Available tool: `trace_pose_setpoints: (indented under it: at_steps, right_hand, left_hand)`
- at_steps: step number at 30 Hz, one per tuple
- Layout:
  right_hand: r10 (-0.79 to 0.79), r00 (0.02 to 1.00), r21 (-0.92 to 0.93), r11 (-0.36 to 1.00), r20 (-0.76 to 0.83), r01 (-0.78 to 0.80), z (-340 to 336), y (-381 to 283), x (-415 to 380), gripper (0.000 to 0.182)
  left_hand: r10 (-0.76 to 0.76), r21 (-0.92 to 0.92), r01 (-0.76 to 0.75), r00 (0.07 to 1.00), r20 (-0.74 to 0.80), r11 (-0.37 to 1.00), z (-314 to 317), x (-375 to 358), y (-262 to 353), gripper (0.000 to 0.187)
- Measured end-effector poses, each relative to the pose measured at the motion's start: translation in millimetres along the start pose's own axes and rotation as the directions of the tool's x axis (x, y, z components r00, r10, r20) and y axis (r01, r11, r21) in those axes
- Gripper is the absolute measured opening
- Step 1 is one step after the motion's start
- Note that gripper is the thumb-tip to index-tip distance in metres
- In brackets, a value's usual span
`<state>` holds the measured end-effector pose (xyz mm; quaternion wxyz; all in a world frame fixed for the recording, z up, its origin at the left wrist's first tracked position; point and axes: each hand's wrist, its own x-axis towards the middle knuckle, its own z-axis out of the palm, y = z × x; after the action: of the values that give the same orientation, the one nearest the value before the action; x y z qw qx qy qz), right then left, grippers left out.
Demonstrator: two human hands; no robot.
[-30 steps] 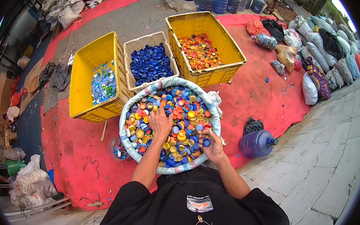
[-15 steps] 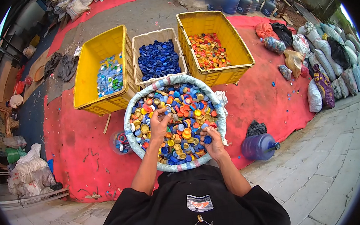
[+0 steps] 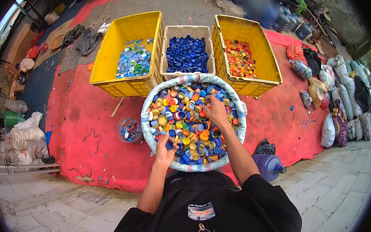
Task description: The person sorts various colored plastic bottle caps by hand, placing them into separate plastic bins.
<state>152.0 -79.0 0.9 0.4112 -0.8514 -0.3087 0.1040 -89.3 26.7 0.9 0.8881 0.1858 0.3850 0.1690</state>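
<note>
A round sack with a rolled pale rim point(image 3: 145, 119) is full of mixed bottle caps point(image 3: 192, 146). Over its lower left part, my left hand point(image 3: 164, 152) has its fingers closed around a blue cap point(image 3: 169, 145). My right hand point(image 3: 215, 112) is at the caps in the upper right part, fingers bent together; whatever is between its fingertips is too small to make out. Behind the sack are a yellow crate with light blue and green caps point(image 3: 135, 59), a white crate with dark blue caps point(image 3: 187, 54) and a yellow crate with orange and red caps point(image 3: 240, 59).
A clear round container point(image 3: 129, 130) stands left of the sack on the red mat point(image 3: 87, 145). A large blue water bottle point(image 3: 268, 167) lies to the right. Filled sacks point(image 3: 345, 99) are piled at far right, with more bottles point(image 3: 291, 20) at the back.
The view has shifted, moving the crates and sack rightward. My left hand has drawn back to the sack's lower left and now holds a blue cap; my right hand has reached forward into the caps.
</note>
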Motion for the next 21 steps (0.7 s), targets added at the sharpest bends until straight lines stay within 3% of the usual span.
trace_pose_setpoints:
  at_steps: [5,10,11,14,17,21]
  right_hand:
    - [-0.029,0.993,-0.23,0.972,0.116,0.056,15.3,-1.8,26.8,0.041]
    - [0.063,0.983,-0.369,0.929,0.173,0.005,23.3,-8.3,37.0,0.051]
    - [0.065,0.979,-0.389,0.921,0.192,0.015,23.6,-12.2,37.7,0.051]
    - [0.051,0.974,-0.433,0.9,0.221,0.051,31.3,-15.2,37.7,0.053]
    - [0.061,0.977,-0.404,0.914,0.205,0.027,32.6,-19.4,35.4,0.054]
    - [0.009,0.993,-0.268,0.963,0.117,0.023,30.1,-8.8,27.2,0.054]
  left_hand:
    - [0.1,0.135,-0.089,0.992,-0.075,0.987,4.0,-23.0,6.3,0.02]
    - [0.22,0.247,-0.194,0.972,-0.082,0.949,-7.5,-34.3,8.1,0.017]
    - [0.268,0.353,-0.224,0.96,-0.078,0.908,-12.7,-33.4,6.5,0.017]
    - [0.365,0.633,-0.248,0.929,-0.058,0.733,-21.6,-35.7,4.9,0.031]
    - [0.526,0.881,-0.387,0.826,0.201,0.271,-26.5,-33.1,-0.2,0.036]
    - [0.443,0.905,-0.426,0.811,0.383,-0.002,-14.7,-35.5,4.1,0.042]
